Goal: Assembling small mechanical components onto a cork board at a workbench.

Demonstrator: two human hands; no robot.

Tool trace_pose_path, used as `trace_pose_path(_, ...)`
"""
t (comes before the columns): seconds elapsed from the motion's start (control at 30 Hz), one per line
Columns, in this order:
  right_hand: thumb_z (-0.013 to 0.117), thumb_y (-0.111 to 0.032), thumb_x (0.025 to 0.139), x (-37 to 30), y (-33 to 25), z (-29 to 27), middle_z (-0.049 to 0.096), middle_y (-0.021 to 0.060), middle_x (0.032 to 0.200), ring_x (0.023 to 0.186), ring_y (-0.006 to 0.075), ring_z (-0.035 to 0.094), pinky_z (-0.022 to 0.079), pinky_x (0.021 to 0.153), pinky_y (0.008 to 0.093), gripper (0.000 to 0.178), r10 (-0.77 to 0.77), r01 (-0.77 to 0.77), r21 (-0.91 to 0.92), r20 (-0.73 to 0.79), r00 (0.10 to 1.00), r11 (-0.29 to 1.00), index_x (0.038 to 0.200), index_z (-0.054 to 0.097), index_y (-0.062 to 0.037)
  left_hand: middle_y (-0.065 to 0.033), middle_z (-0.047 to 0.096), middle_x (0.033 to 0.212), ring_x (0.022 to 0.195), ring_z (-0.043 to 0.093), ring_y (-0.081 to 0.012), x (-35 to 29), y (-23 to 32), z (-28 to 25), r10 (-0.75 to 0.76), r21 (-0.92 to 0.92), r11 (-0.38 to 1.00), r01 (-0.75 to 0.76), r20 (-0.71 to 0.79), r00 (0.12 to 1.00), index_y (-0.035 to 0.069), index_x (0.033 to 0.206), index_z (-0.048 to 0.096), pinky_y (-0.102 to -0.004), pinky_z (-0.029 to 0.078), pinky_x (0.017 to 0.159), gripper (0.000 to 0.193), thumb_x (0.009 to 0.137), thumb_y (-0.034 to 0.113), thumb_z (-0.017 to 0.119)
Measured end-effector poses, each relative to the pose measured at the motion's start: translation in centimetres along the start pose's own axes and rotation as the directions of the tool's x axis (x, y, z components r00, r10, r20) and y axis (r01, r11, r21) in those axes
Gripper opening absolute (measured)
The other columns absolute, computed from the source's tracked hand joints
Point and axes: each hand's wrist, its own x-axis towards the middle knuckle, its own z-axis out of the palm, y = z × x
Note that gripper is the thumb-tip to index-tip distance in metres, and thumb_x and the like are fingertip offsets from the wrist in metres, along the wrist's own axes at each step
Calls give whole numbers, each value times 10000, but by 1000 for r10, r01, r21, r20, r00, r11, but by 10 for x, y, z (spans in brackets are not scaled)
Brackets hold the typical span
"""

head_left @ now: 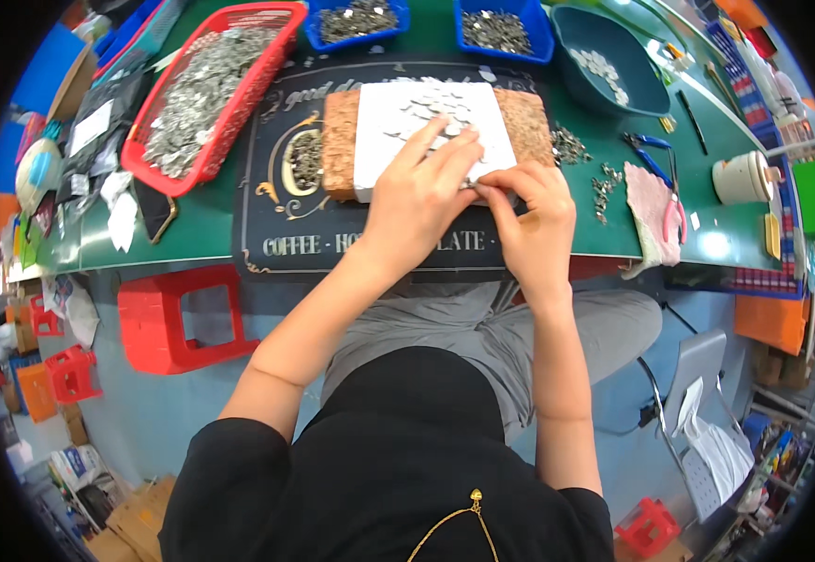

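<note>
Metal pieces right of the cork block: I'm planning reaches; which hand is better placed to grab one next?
Probably the right hand: it is nearer those metal pieces, while the left hand is over the white sheet.

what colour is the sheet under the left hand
White; the sheet shows best in the head view.

The green tabletop (pixel 207 227) carries a black printed mat (pixel 332 264), with a red perforated basket (pixel 243 103) and a smartphone (pixel 156 211) to its left. Along the far side stand a left blue bin (pixel 360 39), a right blue bin (pixel 510 54) and a teal basin (pixel 634 56). Right of the mat lie small metal pieces (pixel 604 192), a pink cloth (pixel 647 206), blue-handled pliers (pixel 651 142), a slim black tool (pixel 693 122) and, farther right, a white cylindrical container (pixel 742 180).
</note>
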Motion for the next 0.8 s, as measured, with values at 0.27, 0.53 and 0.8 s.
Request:
trace_pose_path(0.27,687,-13,731,-22,-8,-13,587,111,810,791,300,540,427,725,387,133,-80,80,-22,11,997,997,829,597,-22,-163,550,1238,1247,442,-390,-6,0,-12,64,-114,992,-60,28,998,-1,1133,595,-452,384,1039,485,696,131,761)
trace_pose_path(0.53,633,40,685,-58,3,-7,591,104,825,790,266,553,446,697,350,156,118,-118,33,7,993,992,834,607,-4,-105,608,1076,969,542,-299,-39,-32,-76,-266,-1,962,272,-217,939,49,1076,634,-385,441,865,316,784,121,731)
trace_pose_path(0.8,655,72,716,-57,-3,-5,594,88,857,812,237,545,439,709,330,192,71,-72,52,10,997,996,889,684,-7,-53,589,870,852,524,-277,-67,-76,-79,-427,136,883,450,-167,889,50,895,666,-371,434,777,97,803,75,679)
